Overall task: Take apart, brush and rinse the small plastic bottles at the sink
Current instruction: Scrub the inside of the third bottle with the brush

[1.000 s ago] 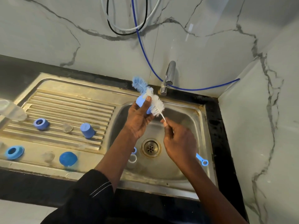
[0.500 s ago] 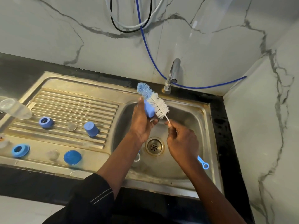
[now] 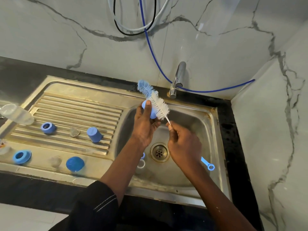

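Above the sink's drain (image 3: 159, 152), a person's left hand (image 3: 144, 129) grips a small blue cap (image 3: 152, 114), thumb curled over it. The right hand (image 3: 184, 145), just right of the drain, pinches the wire stem of a bottle brush (image 3: 157, 104), whose white bristles press against the cap. Far left of the drain, on the ribbed drainboard (image 3: 80, 110), sit a clear bottle (image 3: 16, 114), a blue ring (image 3: 48, 128), an upright blue cup (image 3: 94, 134) and a blue dome (image 3: 75, 163).

Left hand (image 3: 144, 126) and right hand (image 3: 184, 145) grip, fingers curled, close together.
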